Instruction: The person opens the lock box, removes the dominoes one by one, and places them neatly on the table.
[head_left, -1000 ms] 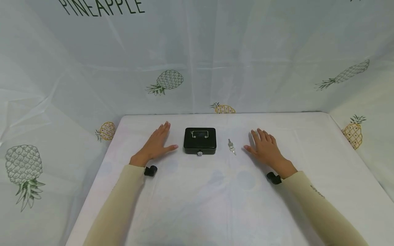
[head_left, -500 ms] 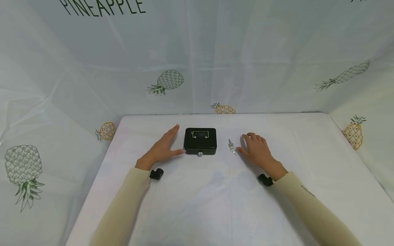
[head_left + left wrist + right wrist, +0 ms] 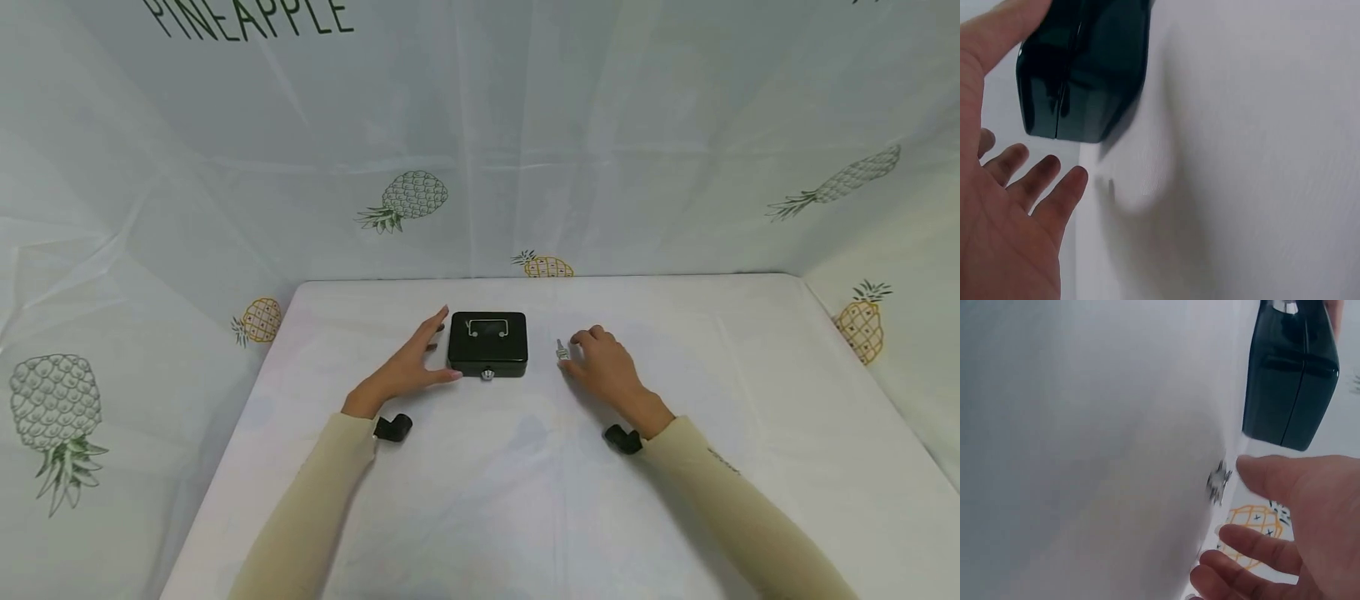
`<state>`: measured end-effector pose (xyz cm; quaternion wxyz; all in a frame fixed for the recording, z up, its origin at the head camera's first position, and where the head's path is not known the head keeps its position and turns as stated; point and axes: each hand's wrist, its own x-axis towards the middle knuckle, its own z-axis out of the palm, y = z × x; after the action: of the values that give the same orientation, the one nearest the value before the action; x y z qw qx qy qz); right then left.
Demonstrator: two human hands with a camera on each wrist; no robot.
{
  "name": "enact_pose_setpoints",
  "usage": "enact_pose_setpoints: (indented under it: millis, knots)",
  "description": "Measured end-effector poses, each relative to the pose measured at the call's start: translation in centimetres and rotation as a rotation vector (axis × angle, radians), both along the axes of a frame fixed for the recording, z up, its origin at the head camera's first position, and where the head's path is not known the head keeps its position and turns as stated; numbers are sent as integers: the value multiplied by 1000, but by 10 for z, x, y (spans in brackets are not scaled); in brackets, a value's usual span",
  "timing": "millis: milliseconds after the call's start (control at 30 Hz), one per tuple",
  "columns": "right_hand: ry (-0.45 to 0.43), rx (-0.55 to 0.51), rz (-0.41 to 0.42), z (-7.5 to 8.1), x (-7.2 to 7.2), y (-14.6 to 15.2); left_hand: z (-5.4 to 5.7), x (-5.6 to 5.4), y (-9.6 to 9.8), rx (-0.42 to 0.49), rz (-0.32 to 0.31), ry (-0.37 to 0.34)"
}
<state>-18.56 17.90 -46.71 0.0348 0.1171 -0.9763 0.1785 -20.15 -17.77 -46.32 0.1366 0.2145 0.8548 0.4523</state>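
A small black cash box [image 3: 488, 343] with a wire handle on its lid and a silver lock [image 3: 487, 374] in front stands shut near the back of the table. Just to its left is my left hand [image 3: 405, 367], fingers spread, thumb tip at the box's front left corner. In the left wrist view the box [image 3: 1085, 75] shows its side close above the fingers. A set of small silver keys [image 3: 562, 350] lies right of the box. My right hand [image 3: 606, 367] hovers beside the keys, thumb and forefinger parted around them. The right wrist view shows the keys [image 3: 1218, 482] near the thumb tip.
A white cloth covers the table [image 3: 465, 500]. White curtains printed with pineapples [image 3: 414, 194] hang behind and at both sides. Each wrist carries a small black camera, one at the left cuff [image 3: 394, 428] and one at the right cuff [image 3: 622, 439].
My left hand has moved right to the box's left side. My right hand has moved left to the keys, its fingers bending more. Box and keys have stayed in place.
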Motion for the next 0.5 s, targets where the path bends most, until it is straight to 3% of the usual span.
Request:
enact_pose_setpoints:
  millis: [200,500]
  knots:
    - [-63,-47,-71,-1,-3,-9,-5,3,7,67,3,-13]
    - [-109,-84,-161,0,-7,-19,-13,0,13,105,60,-45]
